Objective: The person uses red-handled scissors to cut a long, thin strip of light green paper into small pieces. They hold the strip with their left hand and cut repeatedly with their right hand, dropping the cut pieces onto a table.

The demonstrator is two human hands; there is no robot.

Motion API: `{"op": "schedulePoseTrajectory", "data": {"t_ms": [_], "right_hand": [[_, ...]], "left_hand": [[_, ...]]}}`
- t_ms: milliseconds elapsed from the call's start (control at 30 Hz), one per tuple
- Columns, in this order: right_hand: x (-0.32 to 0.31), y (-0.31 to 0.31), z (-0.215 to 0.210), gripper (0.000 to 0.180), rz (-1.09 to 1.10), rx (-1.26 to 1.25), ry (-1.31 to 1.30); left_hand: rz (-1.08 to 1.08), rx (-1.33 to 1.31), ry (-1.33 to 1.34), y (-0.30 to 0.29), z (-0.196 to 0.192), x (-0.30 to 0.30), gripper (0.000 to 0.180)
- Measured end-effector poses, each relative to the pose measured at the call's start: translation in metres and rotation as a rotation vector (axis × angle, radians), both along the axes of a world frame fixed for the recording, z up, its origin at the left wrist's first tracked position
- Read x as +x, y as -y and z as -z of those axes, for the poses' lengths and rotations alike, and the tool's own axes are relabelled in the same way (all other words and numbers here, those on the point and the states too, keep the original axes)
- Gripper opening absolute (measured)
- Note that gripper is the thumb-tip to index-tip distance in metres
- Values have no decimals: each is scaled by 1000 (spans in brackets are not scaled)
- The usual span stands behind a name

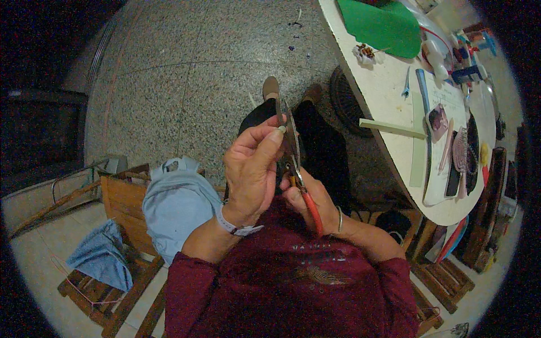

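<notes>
In front of my chest, my right hand (pixel 311 203) grips a pair of scissors (pixel 292 143) by the red handles. The long metal blades point away from me and are slightly apart. My left hand (pixel 256 160) is closed in a pinch right beside the blades, thumb against fingertips. Whatever lies between those fingertips is too small to name; something pale shows near the thumb tip. A white band circles my left wrist and a bangle my right.
To the right stands a white table (pixel 389 107) bearing a green sheet (pixel 383 28), a pale green strip (pixel 391 128) jutting past the edge, and a notebook (pixel 445 101). A light blue backpack (pixel 177 205) rests at left, near a wooden stool (pixel 101 298). Under the table is a round dark fan-like object (pixel 346 101).
</notes>
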State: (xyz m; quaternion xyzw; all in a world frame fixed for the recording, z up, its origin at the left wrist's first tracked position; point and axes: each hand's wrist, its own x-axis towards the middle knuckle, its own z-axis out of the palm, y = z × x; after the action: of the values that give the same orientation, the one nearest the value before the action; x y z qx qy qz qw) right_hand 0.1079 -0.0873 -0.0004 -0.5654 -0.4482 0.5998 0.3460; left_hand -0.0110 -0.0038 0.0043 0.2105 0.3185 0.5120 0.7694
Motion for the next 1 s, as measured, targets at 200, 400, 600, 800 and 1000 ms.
{"op": "schedulePoseTrajectory", "data": {"t_ms": [200, 400, 600, 800, 1000], "right_hand": [[1, -3, -6, 26, -25, 8, 58], [-1, -4, -8, 26, -29, 41, 81], [-1, -3, -3, 23, -27, 65, 96], [-1, -3, -2, 24, -41, 49, 104], [-2, -3, -3, 25, -18, 47, 113]], "left_hand": [[3, -1, 21, 1, -1, 1, 11], [-20, -5, -1, 1, -2, 2, 11], [-21, 3, 15, 2, 0, 1, 13], [-24, -7, 4, 1, 0, 1, 12], [-5, -1, -6, 0, 0, -1, 11]]}}
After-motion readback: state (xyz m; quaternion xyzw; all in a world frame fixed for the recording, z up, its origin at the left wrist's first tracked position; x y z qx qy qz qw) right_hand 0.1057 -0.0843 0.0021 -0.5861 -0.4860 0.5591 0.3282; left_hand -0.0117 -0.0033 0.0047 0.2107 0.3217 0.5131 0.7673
